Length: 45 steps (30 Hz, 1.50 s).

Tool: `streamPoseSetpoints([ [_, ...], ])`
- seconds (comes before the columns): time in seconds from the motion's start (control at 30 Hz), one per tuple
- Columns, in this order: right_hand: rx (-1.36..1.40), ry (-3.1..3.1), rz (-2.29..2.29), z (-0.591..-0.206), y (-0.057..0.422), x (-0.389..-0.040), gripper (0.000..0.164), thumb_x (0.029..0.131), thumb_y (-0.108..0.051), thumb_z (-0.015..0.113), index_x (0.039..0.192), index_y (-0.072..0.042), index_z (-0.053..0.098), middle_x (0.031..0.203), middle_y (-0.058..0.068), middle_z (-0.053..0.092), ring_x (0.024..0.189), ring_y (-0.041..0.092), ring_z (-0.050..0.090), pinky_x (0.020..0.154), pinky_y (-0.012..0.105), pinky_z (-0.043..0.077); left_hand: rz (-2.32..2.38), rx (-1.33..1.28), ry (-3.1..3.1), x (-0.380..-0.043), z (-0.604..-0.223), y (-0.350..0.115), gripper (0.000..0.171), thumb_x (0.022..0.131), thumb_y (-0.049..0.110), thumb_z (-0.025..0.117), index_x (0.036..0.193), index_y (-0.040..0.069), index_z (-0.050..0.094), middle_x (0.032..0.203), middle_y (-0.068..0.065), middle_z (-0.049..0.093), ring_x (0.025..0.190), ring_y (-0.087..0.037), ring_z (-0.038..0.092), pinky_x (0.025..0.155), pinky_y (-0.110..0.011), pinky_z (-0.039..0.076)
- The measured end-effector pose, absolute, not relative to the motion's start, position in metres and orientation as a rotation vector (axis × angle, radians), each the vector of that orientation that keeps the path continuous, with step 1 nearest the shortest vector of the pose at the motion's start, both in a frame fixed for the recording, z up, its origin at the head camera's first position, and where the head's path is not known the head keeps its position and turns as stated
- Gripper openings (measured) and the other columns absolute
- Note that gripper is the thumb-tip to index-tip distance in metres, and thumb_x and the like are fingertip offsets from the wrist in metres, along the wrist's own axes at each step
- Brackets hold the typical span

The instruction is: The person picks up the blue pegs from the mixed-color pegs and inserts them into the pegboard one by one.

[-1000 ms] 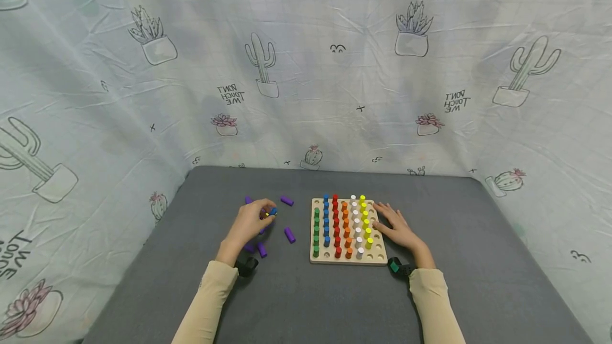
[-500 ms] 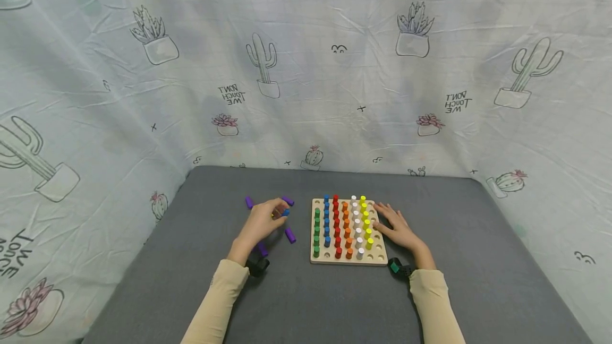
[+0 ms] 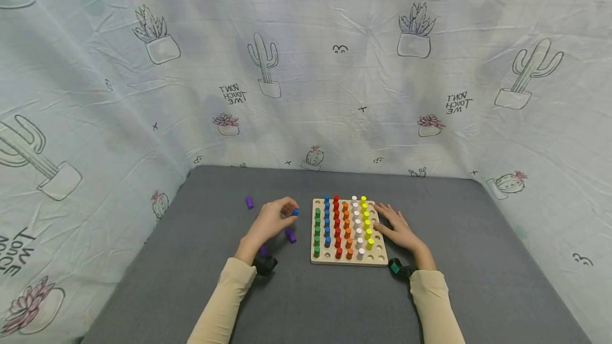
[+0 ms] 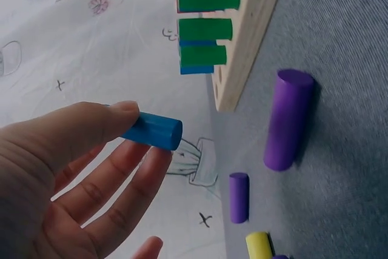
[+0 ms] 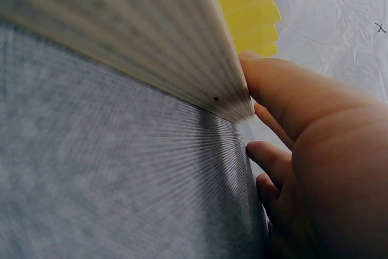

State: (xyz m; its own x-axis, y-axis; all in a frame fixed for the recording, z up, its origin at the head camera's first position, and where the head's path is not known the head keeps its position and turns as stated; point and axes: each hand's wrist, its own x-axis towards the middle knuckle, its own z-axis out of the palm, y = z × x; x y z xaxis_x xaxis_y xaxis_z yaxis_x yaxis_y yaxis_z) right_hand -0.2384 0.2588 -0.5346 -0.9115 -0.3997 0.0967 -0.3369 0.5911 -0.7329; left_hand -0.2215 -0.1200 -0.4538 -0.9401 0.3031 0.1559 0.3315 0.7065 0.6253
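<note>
My left hand (image 3: 271, 220) pinches a blue peg (image 4: 156, 130) between thumb and fingertips, raised above the table just left of the wooden peg board (image 3: 321, 260). Rows of green, blue, red, orange, white and yellow pegs stand upright in the board. Bare holes show along its right side and at the near end of the blue row. On the board's right edge rests my right hand (image 3: 399, 231), fingers spread and fairly straight. In the right wrist view its thumb touches the board's edge beside the yellow pegs (image 5: 251, 16); the palm side is hidden.
Purple pegs lie loose on the grey table (image 3: 306, 301), one (image 4: 290, 121) between left hand and board, another (image 3: 249, 202) farther back left. A yellow peg (image 4: 259, 245) lies among them in the left wrist view. Patterned cloth (image 3: 306, 68) hangs behind and at both sides.
My left hand has moved right toward the board with the blue peg, now covering some purple pegs that showed before. The right hand and the board have stayed in place.
</note>
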Motion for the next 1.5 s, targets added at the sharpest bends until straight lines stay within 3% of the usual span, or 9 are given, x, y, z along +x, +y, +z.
streamPoseSetpoints([
  [0.2, -0.633, 2.731, -1.238, -0.534, 0.259, -0.238, 0.058, 0.095, -0.027, 0.052, 0.145, -0.007, 0.030, 0.149, 0.025, 0.021, 0.138, 0.046, 0.008, 0.107, 0.063, -0.003, -1.166, -0.590, -2.862, -0.220, -0.449, -0.114, 0.021, 0.083, 0.012, 0.069, 0.103, 0.012, 0.062, 0.096, -0.001, 0.065, 0.086, -0.015, 0.062, 0.072, -0.033, 0.051],
  [0.57, -0.646, 2.724, -1.256, -0.534, 0.259, -0.238, 0.058, 0.095, -0.026, 0.053, 0.144, -0.005, 0.030, 0.149, 0.026, 0.021, 0.137, 0.047, 0.007, 0.106, 0.064, -0.003, -1.248, -0.760, -2.817, -0.218, -0.449, -0.106, 0.019, 0.084, 0.011, 0.069, 0.100, 0.012, 0.058, 0.095, -0.001, 0.063, 0.085, -0.014, 0.061, 0.074, -0.029, 0.051],
  [0.83, -0.641, 2.750, -1.241, -0.535, 0.258, -0.238, 0.058, 0.095, -0.026, 0.052, 0.144, -0.004, 0.031, 0.148, 0.027, 0.022, 0.137, 0.048, 0.009, 0.106, 0.064, -0.003, -1.339, -0.813, -2.848, -0.215, -0.443, -0.096, 0.028, 0.085, 0.011, 0.067, 0.110, 0.003, 0.056, 0.105, -0.013, 0.062, 0.091, -0.019, 0.060, 0.081, -0.040, 0.051],
  [0.97, -0.632, 2.752, -1.228, -0.535, 0.257, -0.238, 0.058, 0.095, -0.027, 0.052, 0.144, -0.005, 0.031, 0.148, 0.027, 0.022, 0.137, 0.047, 0.008, 0.106, 0.064, -0.003, -1.347, -0.827, -2.862, -0.213, -0.442, -0.091, 0.031, 0.085, 0.012, 0.067, 0.114, 0.005, 0.055, 0.106, -0.010, 0.062, 0.092, -0.019, 0.060, 0.083, -0.043, 0.050],
  [1.5, -0.611, 2.727, -1.235, -0.533, 0.258, -0.239, 0.059, 0.095, -0.029, 0.052, 0.145, -0.007, 0.030, 0.149, 0.025, 0.021, 0.138, 0.045, 0.007, 0.107, 0.063, -0.004, -1.275, -1.011, -2.928, -0.202, -0.443, -0.073, 0.017, 0.085, 0.015, 0.067, 0.101, 0.013, 0.062, 0.095, 0.002, 0.064, 0.086, -0.008, 0.059, 0.080, -0.039, 0.052],
])
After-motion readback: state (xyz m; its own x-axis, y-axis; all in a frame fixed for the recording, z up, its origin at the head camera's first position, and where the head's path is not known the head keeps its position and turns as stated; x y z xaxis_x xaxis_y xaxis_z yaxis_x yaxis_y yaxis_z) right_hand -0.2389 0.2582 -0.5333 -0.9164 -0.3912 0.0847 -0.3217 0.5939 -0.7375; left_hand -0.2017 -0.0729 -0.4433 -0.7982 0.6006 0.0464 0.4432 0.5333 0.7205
